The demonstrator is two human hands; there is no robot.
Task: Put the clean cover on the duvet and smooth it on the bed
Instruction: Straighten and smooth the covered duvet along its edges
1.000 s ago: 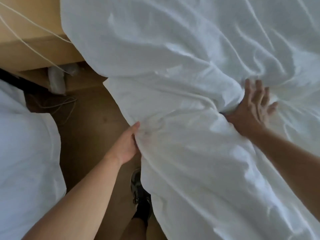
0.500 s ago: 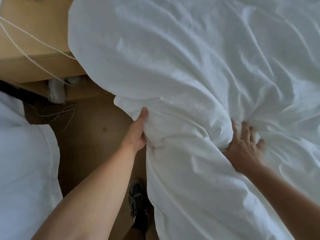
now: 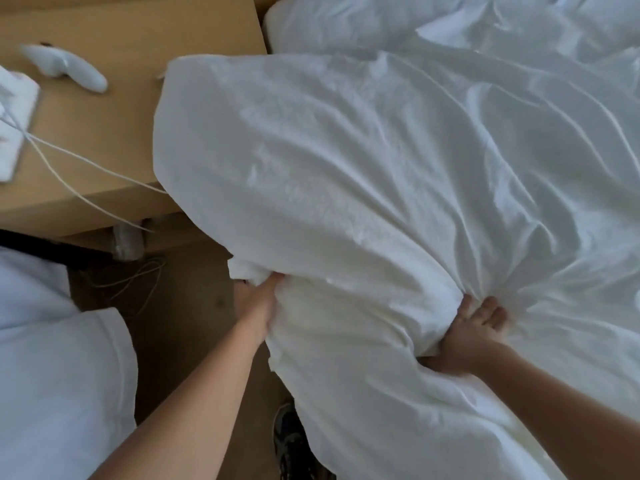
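Ahead of me the duvet [image 3: 363, 174] bulges lengthwise away, my left hand [image 3: 258, 303] gripping its outer edge, my right hand [image 3: 474, 332] clutching a fold.

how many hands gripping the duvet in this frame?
2. Left hand grips the duvet at its left edge, above the floor; right hand clutches bunched fabric further right. No other hand is in view.
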